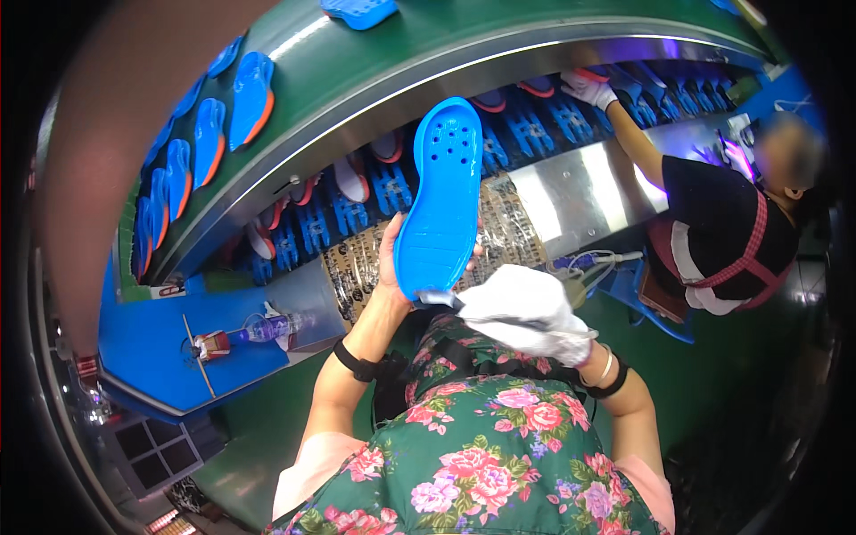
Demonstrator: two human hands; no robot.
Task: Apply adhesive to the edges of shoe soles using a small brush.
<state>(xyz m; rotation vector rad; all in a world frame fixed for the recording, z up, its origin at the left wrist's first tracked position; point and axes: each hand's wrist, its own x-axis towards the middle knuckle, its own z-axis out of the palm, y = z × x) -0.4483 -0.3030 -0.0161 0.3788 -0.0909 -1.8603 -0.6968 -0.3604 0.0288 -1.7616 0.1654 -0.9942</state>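
A blue shoe sole with several small holes near its far end stands almost upright before me, its inner face toward me. My bare left hand grips it from behind and along its left edge, with fingertips showing at the right edge. In a white glove, my right hand is closed around a thin brush. The brush's pale head touches the near, heel end of the sole. Wet-looking shine covers the sole's surface.
Blue soles with orange edges lie on the green upper belt. Below it, a lower line carries blue racks and shoe parts. At right, a co-worker's gloved hand reaches in. A plastic bottle lies on the blue table.
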